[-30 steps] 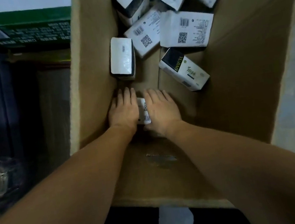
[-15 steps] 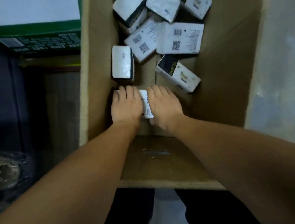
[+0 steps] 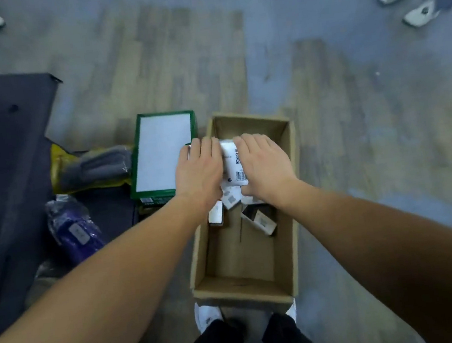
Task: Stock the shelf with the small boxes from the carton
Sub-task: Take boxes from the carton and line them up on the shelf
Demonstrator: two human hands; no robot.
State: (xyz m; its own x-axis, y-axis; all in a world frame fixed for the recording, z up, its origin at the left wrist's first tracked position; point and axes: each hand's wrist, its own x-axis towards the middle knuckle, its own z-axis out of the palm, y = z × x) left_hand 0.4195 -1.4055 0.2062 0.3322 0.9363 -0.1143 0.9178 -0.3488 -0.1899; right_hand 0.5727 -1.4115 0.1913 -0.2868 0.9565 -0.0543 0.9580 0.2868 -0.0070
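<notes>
An open brown carton (image 3: 293,220) stands on the floor in front of my feet. Both hands hold a small white box (image 3: 234,167) with a barcode above the carton's far half. My left hand (image 3: 200,171) covers its left side and my right hand (image 3: 264,166) covers its right side, fingers lying over the top. Whether more boxes are stacked under my hands is hidden. Down in the carton lie several small boxes, among them a white one (image 3: 216,216) against the left wall and a black-and-white one (image 3: 262,221).
A green box with a white top (image 3: 160,153) stands just left of the carton. Left of that are a dark shelf unit (image 3: 4,158), a yellow and grey bag (image 3: 93,167) and purple wrapped packs (image 3: 75,229). Another person's shoes (image 3: 409,3) are at the far right.
Both hands have risen out of the carton's bottom with the small box between them. My head has pulled back, so the whole carton and the floor show.
</notes>
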